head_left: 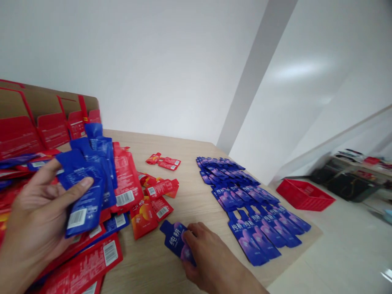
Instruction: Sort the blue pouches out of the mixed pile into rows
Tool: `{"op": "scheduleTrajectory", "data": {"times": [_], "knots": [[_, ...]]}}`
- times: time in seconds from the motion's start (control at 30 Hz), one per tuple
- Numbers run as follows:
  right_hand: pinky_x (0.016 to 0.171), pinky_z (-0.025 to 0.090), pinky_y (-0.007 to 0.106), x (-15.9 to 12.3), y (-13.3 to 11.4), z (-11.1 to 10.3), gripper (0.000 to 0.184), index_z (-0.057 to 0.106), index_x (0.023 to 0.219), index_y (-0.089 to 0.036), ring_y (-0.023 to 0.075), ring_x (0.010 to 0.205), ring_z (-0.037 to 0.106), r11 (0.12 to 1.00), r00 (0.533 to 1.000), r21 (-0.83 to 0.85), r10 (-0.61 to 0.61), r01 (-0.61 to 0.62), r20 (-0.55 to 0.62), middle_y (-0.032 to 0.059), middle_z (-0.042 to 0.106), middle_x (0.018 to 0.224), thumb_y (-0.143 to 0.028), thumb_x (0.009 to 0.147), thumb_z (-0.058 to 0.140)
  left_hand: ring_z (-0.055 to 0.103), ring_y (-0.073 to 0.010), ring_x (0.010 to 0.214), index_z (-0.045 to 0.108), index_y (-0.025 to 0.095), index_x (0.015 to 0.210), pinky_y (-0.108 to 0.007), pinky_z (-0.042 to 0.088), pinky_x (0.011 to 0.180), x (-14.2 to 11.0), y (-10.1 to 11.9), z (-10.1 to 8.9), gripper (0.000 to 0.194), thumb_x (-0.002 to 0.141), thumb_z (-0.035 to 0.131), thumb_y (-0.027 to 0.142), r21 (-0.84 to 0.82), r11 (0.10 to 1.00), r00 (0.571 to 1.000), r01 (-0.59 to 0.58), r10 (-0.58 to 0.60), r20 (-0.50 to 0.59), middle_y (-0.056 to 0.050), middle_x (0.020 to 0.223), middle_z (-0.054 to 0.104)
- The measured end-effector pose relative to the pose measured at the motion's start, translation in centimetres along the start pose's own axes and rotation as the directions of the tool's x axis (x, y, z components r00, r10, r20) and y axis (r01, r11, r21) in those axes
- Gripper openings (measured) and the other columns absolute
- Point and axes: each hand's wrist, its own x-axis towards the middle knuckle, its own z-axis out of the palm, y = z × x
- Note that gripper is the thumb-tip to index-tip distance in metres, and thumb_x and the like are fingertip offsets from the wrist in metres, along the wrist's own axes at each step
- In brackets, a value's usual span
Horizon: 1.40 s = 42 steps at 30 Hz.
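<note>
Several blue pouches point(86, 200) are fanned out in my left hand point(39, 216), barcode sides up, with the thumb pressed on the front one. My right hand point(211, 257) grips a single blue pouch point(176, 239), its printed front facing up, low over the table. Between the hands lie red-orange pouches point(143, 218), spread on the wood. Beneath and around my left hand is a heap of red pouches point(82, 265) with some blue ones mixed in. Overlapping rows of blue pouches point(254, 228) lie face up to the right of my right hand.
An open cardboard box point(49, 110) with red flaps stands at the left back of the wooden table point(183, 192). Two small red pouches point(168, 162) lie near the wall. Past the table's right edge, a red plastic crate point(304, 196) sits on the floor.
</note>
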Motion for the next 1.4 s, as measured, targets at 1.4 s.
{"op": "scheduleTrajectory", "data": {"times": [1.4], "knots": [[0.053, 0.045, 0.022, 4.5, -0.7, 1.3, 0.044, 0.062, 0.109, -0.023, 0.0108, 0.057, 0.057, 0.254, 0.996, 0.964, -0.038, 0.082, -0.075, -0.0033, 0.072, 0.083, -0.044, 0.08, 0.086, 0.074, -0.0268, 0.052, 0.055, 0.027, 0.153, -0.035, 0.063, 0.046, -9.0, -4.9, 3.3, 0.131, 0.033, 0.109, 0.029, 0.097, 0.776, 0.774, 0.623, -0.63, 0.066, -0.002, 0.084, 0.084]]}}
